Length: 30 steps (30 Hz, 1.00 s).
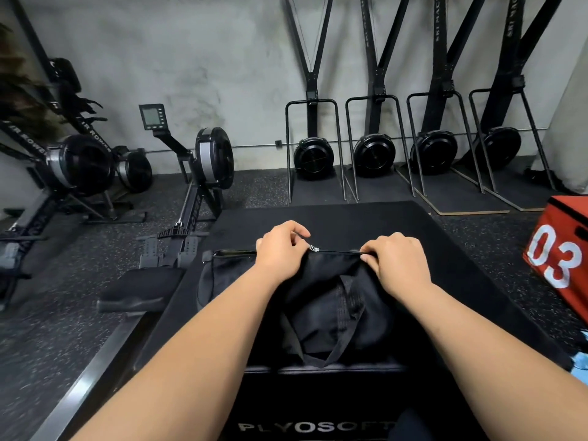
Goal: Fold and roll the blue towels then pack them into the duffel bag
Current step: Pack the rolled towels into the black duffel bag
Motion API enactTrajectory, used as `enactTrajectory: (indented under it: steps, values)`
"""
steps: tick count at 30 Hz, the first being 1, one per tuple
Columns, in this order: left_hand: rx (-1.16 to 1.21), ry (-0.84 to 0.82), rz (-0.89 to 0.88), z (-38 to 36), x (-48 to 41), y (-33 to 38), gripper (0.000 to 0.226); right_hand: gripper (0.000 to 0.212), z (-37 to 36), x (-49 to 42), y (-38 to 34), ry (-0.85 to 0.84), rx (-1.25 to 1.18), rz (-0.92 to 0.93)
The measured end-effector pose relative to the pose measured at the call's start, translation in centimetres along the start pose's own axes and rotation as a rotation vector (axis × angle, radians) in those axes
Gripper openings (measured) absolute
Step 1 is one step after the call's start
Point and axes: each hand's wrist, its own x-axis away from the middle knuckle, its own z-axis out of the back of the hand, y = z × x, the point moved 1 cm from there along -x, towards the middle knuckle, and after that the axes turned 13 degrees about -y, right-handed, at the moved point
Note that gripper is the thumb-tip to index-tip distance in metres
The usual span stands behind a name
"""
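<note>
A black duffel bag (pixel 321 300) lies on top of a black plyo box (pixel 318 396) in front of me. Its zipper line runs along the top edge, with the silver zipper pull (pixel 314 248) between my hands. My left hand (pixel 281 249) pinches at the zipper pull with curled fingers. My right hand (pixel 396 261) grips the bag's top edge to the right of the pull. The bag's carry straps hang down its near side. A bit of blue towel (pixel 580 366) shows at the right edge, low down on the floor.
A red plyo box (pixel 563 249) marked 03 stands at the right. A rowing machine (pixel 191 218) lies close on the left, its rail reaching past the box. More rowers stand far left, and ski machines (pixel 375 154) line the back wall.
</note>
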Motion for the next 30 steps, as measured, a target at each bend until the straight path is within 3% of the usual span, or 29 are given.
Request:
enactTrajectory:
  steps: [9,19,24,30]
  values:
    - [0.084,0.017,-0.01,1.1,1.0,-1.3,0.022,0.024,0.0,-1.7,-7.8,-0.031,0.031,0.171]
    - [0.02,0.093,0.071,6.0,1.8,-6.1,0.027,0.021,-0.3,-2.5,-8.4,-0.073,0.138,0.089]
    - [0.039,0.087,0.065,6.8,1.9,-7.0,0.025,0.03,0.3,-2.8,-12.8,-0.102,0.05,0.243]
    - [-0.002,0.158,0.118,9.5,3.5,-8.7,0.021,0.018,0.0,-3.2,-13.6,-0.061,0.056,0.235]
